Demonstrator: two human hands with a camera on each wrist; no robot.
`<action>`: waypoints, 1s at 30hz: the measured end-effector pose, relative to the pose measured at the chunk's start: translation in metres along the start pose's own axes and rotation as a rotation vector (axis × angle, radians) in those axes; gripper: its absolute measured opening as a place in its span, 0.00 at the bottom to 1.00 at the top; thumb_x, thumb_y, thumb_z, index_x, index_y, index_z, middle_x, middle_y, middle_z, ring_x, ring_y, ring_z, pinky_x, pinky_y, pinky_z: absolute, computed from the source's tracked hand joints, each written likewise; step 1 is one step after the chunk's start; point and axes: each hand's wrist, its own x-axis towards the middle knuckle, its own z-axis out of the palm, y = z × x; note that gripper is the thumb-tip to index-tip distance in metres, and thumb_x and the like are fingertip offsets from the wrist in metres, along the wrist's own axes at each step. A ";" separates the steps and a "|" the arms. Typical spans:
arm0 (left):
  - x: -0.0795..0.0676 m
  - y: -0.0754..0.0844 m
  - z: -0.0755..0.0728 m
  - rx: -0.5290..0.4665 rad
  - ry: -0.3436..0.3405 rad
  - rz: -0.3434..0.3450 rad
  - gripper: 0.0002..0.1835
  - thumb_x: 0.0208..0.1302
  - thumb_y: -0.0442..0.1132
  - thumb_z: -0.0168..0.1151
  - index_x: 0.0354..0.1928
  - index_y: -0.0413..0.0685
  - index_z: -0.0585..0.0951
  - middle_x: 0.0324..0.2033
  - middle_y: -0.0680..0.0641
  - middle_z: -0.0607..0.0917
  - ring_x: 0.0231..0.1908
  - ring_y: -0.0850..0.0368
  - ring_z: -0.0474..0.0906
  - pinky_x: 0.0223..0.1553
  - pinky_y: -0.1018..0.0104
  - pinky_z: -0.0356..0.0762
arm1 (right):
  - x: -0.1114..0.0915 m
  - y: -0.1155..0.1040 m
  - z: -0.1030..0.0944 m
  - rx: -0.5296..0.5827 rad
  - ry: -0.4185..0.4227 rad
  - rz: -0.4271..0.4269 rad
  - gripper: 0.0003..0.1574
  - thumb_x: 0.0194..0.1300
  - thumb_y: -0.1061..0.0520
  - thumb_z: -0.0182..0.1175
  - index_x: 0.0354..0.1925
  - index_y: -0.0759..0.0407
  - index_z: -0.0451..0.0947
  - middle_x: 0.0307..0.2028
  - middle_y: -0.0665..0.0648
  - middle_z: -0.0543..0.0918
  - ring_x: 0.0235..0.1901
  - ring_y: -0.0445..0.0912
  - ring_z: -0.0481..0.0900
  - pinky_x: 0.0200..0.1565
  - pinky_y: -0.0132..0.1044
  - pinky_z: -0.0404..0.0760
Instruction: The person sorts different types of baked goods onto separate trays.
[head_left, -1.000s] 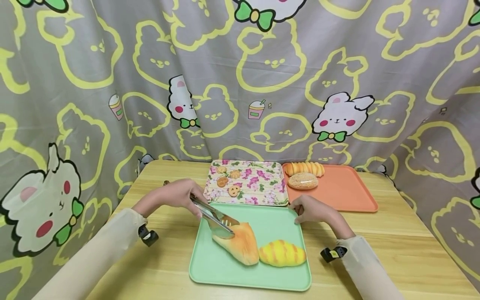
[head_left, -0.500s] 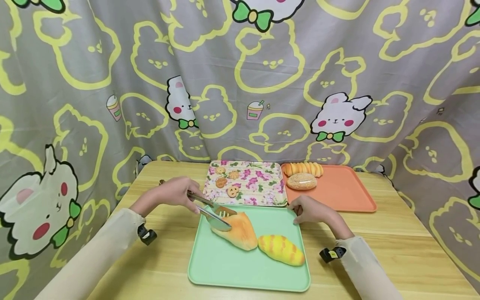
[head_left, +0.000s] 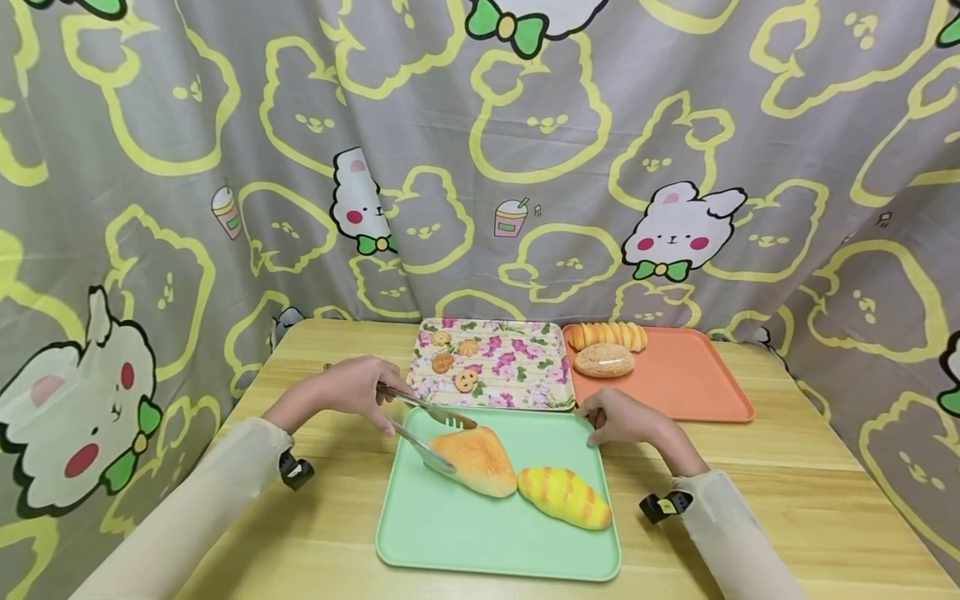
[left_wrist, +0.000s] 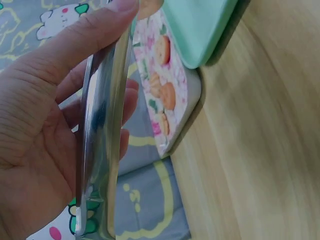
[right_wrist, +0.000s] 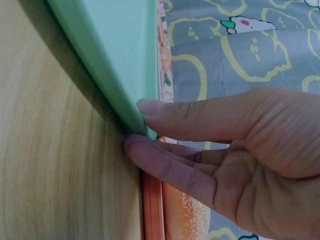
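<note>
My left hand (head_left: 356, 387) holds metal tongs (head_left: 408, 435), gripping them between thumb and fingers; the left wrist view shows the tongs' handle (left_wrist: 100, 135) close up. The tongs' ends are spread on either side of a golden-brown, roughly triangular bread (head_left: 480, 462) lying on the mint-green tray (head_left: 465, 546). A yellow striped bread (head_left: 566, 497) lies to its right, touching or almost touching it. At the tray's far right corner, my right hand (head_left: 622, 417) pinches the rim (right_wrist: 142, 117) between thumb and fingers.
Behind the green tray lies a floral tray (head_left: 525, 396) with several small cookies (head_left: 467, 381). An orange tray (head_left: 690, 379) at back right bears a ridged bread roll (head_left: 609, 337) and a seeded bun (head_left: 603, 360). A patterned curtain (head_left: 450, 167) closes off the table's (head_left: 810, 500) far side.
The brown bread has shifted away from me on the tray, and the yellow bread has turned to a slant. The tongs have spread apart around the brown bread. My right hand stays put.
</note>
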 end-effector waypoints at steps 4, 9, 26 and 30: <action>0.002 0.001 0.002 0.008 0.033 -0.003 0.24 0.47 0.46 0.83 0.49 0.52 0.90 0.28 0.51 0.81 0.26 0.65 0.71 0.29 0.71 0.70 | -0.001 -0.002 -0.001 -0.004 0.003 -0.009 0.24 0.57 0.68 0.73 0.52 0.74 0.83 0.35 0.61 0.86 0.31 0.41 0.78 0.34 0.32 0.78; 0.004 0.002 0.005 -0.012 0.064 0.039 0.16 0.51 0.45 0.81 0.42 0.51 0.92 0.23 0.57 0.80 0.22 0.68 0.68 0.26 0.73 0.66 | -0.002 -0.004 -0.002 -0.002 0.004 -0.005 0.24 0.57 0.68 0.73 0.52 0.74 0.83 0.35 0.61 0.86 0.31 0.41 0.78 0.34 0.32 0.78; -0.010 0.004 -0.005 -0.052 0.180 0.058 0.11 0.55 0.46 0.79 0.23 0.53 0.86 0.19 0.58 0.65 0.20 0.68 0.58 0.26 0.71 0.61 | 0.001 0.001 0.000 0.002 -0.001 0.007 0.23 0.57 0.68 0.73 0.52 0.73 0.83 0.35 0.59 0.86 0.30 0.40 0.76 0.34 0.32 0.77; -0.006 0.011 -0.013 -0.008 0.253 0.049 0.11 0.54 0.45 0.79 0.38 0.50 0.92 0.19 0.57 0.67 0.21 0.66 0.61 0.26 0.70 0.62 | 0.000 0.000 0.000 -0.001 0.000 0.007 0.23 0.56 0.68 0.73 0.52 0.73 0.83 0.35 0.60 0.86 0.31 0.41 0.77 0.34 0.31 0.77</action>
